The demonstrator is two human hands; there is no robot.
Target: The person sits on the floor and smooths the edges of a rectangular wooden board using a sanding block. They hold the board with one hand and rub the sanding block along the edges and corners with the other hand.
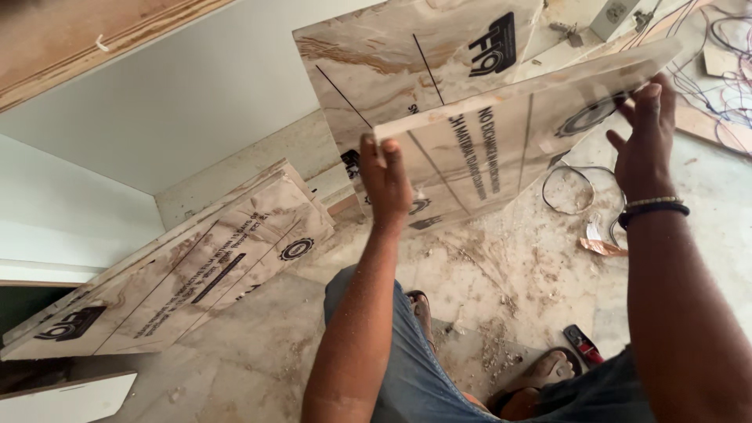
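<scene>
I hold a marble-patterned laminate board (509, 141) up in front of me, tilted with its long edge rising to the right. My left hand (385, 180) grips its lower left corner. My right hand (644, 141) grips its right end, a bracelet on the wrist. Behind it a second board of the same pattern (392, 55) leans against the wall. A third patterned board (180, 274) lies slanted at the left against the white wall.
The floor (501, 274) is dusty marble strewn with sawdust and scraps. A loop of wire (568, 188) and a copper-coloured scrap (601, 247) lie by the right. A red-handled tool (583, 345) sits near my sandalled foot (548, 368). Loose wires (724, 70) tangle at top right.
</scene>
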